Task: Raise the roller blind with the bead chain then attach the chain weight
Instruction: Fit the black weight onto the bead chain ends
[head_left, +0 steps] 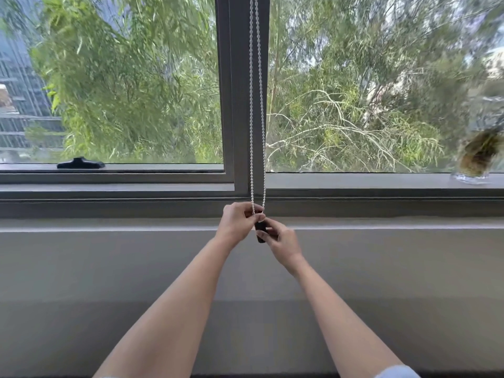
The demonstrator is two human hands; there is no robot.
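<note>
Both my arms reach out in front of me twd the window. L hand [236, 220] pinches the bottom loop of the bead chain [258, 110], fingers [252, 214] squeezed tight on the beads. R hand [281, 241] is just under it, fingers clamped on the little black chain weight [260, 232]. Weight sits right at the bottom of the chain, touching it, in front of the grey wall below the sill. Chain goes up in 2 white lines along the middle window frame [240, 105]. Lots of green trees [131, 77] outside. Black window handle [80, 162] on the left, glass vase [469, 178] on the sill far right.
</note>
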